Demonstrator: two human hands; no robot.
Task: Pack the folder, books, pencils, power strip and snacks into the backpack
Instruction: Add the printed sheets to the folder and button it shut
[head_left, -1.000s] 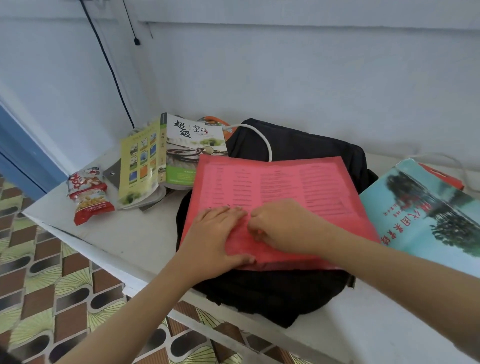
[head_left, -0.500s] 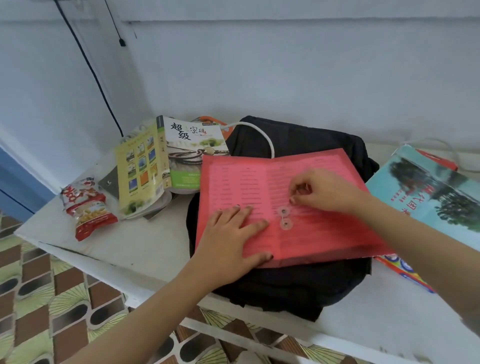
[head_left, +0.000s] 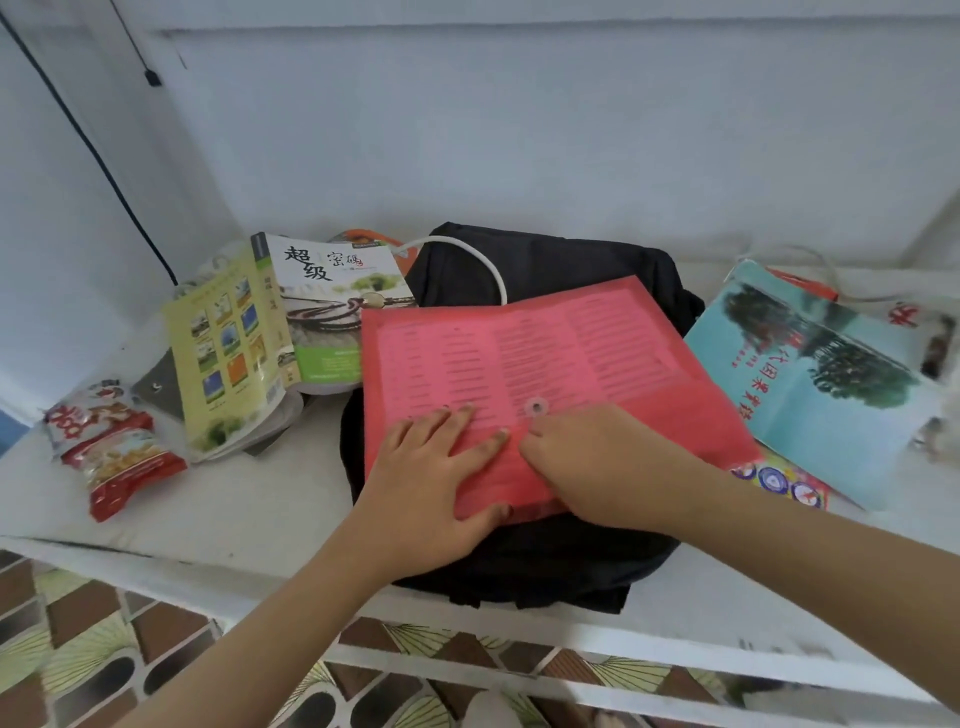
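Pressing grip: our left grip (head_left: 431, 483) lies flat on the folder (head_left: 545, 364), fingers straight and spread, thumb along its near edge.
Right grip: our right grip (head_left: 597, 467) rests on the folder just right of the left one, fingers curled down beside the round clasp (head_left: 536, 406); we cannot tell whether it pinches anything.
Folder: red and flat on top of the backpack (head_left: 545, 566), covering most of it and not inside it.
Backpack: black, lying on the counter (head_left: 234, 509) near its front edge.
Cable: a white cable (head_left: 467, 249) loops over the backpack's far part and runs under the folder.
Open book: we see an open book (head_left: 291, 332) face down just left of the folder, its cover touching the folder's far left corner.
Snack: a red snack bag (head_left: 111, 447) lies at the counter's left end, well apart from the backpack.
Blue book: a blue book (head_left: 815, 384) lies just right of the folder, over a colourful sheet (head_left: 779, 480).
Floor: patterned tiles (head_left: 78, 649) show below the counter.
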